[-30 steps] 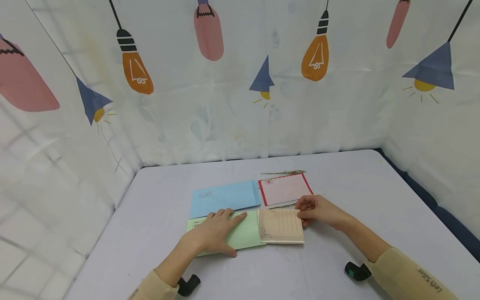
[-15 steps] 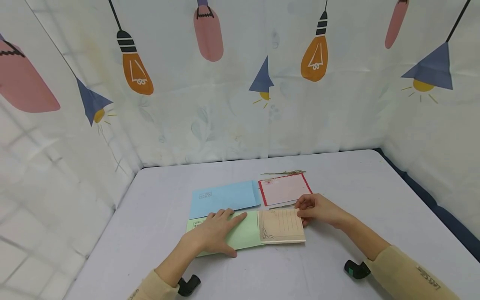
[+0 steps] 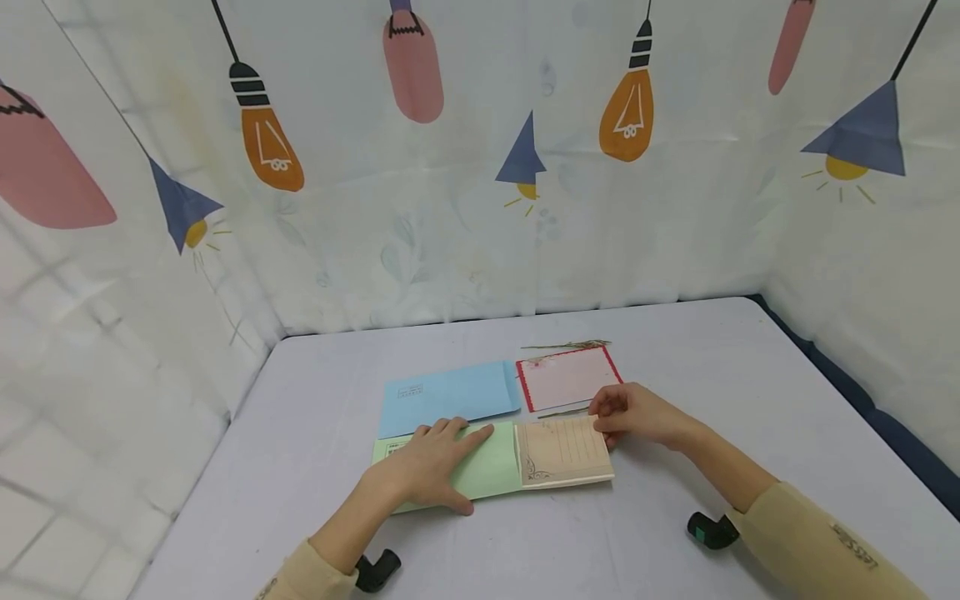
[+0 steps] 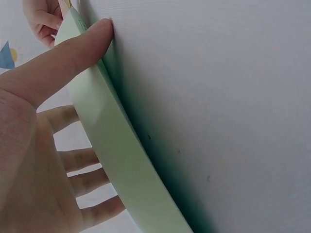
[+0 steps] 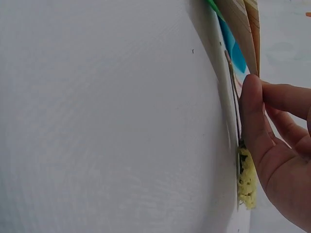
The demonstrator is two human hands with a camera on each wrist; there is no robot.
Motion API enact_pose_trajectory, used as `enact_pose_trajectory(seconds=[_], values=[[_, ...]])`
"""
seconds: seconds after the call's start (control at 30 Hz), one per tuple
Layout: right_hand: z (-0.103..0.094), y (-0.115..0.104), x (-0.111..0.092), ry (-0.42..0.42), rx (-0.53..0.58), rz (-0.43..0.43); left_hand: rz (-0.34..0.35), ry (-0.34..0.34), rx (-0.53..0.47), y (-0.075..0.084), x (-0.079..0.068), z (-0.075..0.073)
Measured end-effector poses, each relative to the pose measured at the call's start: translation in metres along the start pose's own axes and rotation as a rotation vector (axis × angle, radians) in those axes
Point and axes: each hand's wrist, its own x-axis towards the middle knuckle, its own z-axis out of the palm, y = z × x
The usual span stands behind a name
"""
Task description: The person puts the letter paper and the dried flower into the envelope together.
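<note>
My left hand lies spread over a light green envelope on the table. In the left wrist view its thumb reaches over the near edge of the green envelope, with the other fingers stretched out across the far side. A tan lined card with scrollwork in one corner stands at the envelope's right end, its left edge meeting the opening. How far the card reaches inside is hidden. My right hand pinches the card's upper right corner between thumb and index finger, also seen in the right wrist view, where the card's corner is raised.
A blue envelope lies behind the green one. Right of it is a pink card with a red border, a dried sprig along its far edge. Yellow dried flowers lie below my right hand. A printed curtain closes the back.
My right hand has lifted slightly away from me, and the tan card's right end has tilted up and shifted a little to the right. The left hand has stayed in place.
</note>
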Motion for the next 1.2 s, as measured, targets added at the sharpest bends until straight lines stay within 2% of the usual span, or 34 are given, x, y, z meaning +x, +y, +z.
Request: enact_pose_trajectory(seconds=[0.37, 0.6, 0.83, 1.2], values=[[0.002, -0.001, 0.004, -0.012, -0.006, -0.012, 0.006, 0.005, -0.011, 0.000, -0.001, -0.001], [0.012, -0.007, 0.014, -0.031, -0.025, -0.020, 0.003, -0.005, -0.012, 0.000, -0.001, 0.000], [0.022, -0.015, 0.022, -0.029, -0.069, -0.014, 0.008, 0.001, -0.011, 0.000, -0.001, 0.000], [0.032, -0.021, 0.029, -0.021, -0.080, -0.013, 0.008, 0.002, -0.006, 0.000, 0.000, 0.001]])
